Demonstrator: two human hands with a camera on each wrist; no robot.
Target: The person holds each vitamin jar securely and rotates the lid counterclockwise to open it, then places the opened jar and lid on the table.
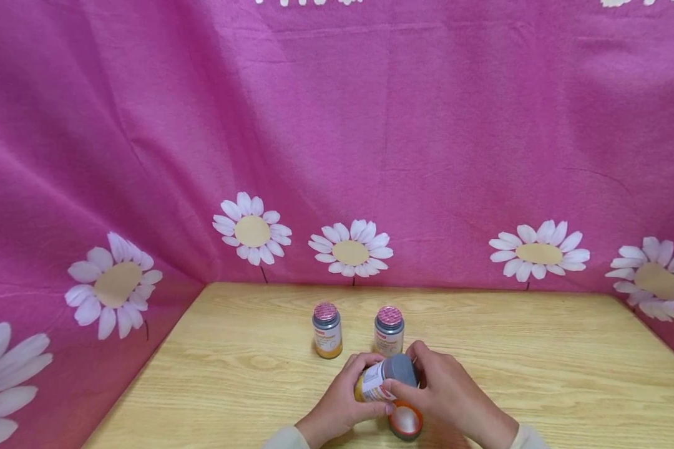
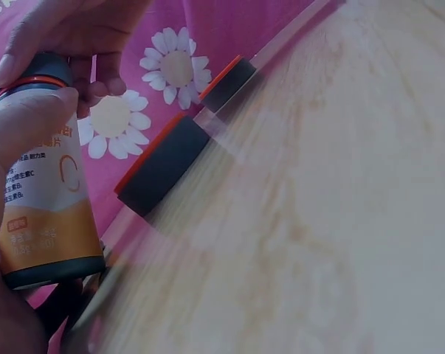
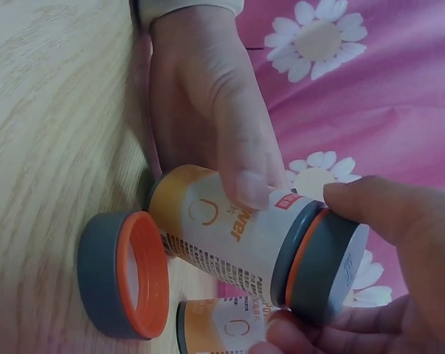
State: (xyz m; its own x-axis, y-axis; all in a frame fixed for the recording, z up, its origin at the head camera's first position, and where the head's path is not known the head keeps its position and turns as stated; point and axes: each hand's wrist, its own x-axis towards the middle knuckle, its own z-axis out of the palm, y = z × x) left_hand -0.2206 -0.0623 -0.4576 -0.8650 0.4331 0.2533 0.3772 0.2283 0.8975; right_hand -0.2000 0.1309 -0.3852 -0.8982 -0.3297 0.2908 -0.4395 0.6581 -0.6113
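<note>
A bottle with a white and orange label (image 1: 373,381) lies tilted in my left hand (image 1: 342,394), whose fingers and thumb grip its body. Its grey cap with an orange ring (image 3: 325,265) sits on the neck, and my right hand (image 1: 455,390) holds that cap between thumb and fingers. Just below the bottle, a loose grey cap (image 3: 104,273) rests with its orange inner side showing. The left wrist view shows two loose caps, a nearer one (image 2: 163,166) and a farther one (image 2: 229,85).
Two similar bottles stand uncapped with pink foil seals, one at the left (image 1: 327,333) and one at the right (image 1: 389,330), just beyond my hands. The wooden table (image 1: 230,374) ends at a pink cloth with daisies (image 1: 427,156) behind and at the sides.
</note>
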